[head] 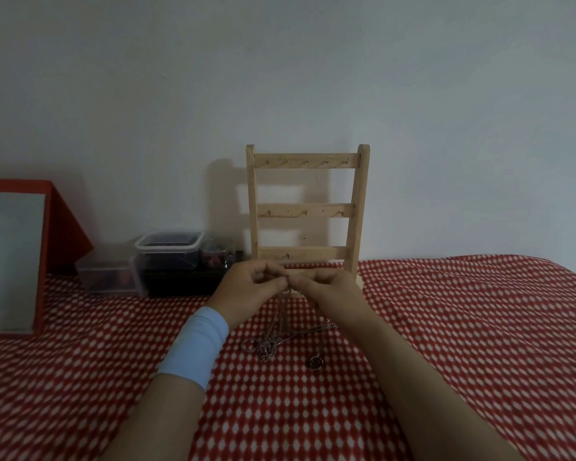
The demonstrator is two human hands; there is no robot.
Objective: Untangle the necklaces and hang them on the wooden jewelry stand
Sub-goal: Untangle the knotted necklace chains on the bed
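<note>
Hands (288, 282) pinch tangled necklaces (280, 331) before the wooden stand (306, 207).

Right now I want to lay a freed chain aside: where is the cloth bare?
The widest bare cloth lies right of the stand and the right hand. A smaller patch lies between the mirror and the left hand. Crowded: under both hands, where the necklaces pile up, and by the plastic boxes.
</note>
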